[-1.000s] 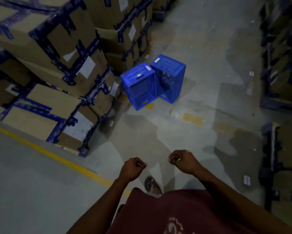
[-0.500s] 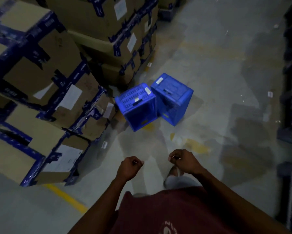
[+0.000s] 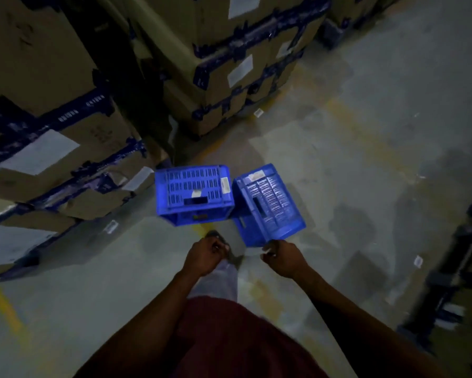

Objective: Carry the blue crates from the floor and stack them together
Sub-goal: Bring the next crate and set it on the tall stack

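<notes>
Two blue slatted plastic crates lie on their sides on the concrete floor just ahead of me, touching each other. The left crate (image 3: 193,193) shows a slatted wall with a handle slot and white stickers. The right crate (image 3: 270,203) is turned at an angle beside it. My left hand (image 3: 204,256) is curled into a fist, empty, just short of the left crate. My right hand (image 3: 284,257) is also curled and empty, right at the near corner of the right crate; contact is unclear.
Tall stacks of taped cardboard boxes (image 3: 52,126) rise on the left and behind the crates (image 3: 229,58). Dark racking (image 3: 458,268) stands at the right. Open concrete floor (image 3: 352,159) with faded yellow lines stretches between. My forward foot (image 3: 218,238) is near the crates.
I have walked forward: the crates went from well ahead to directly in front of my hands. Both hands stayed curled and empty.
</notes>
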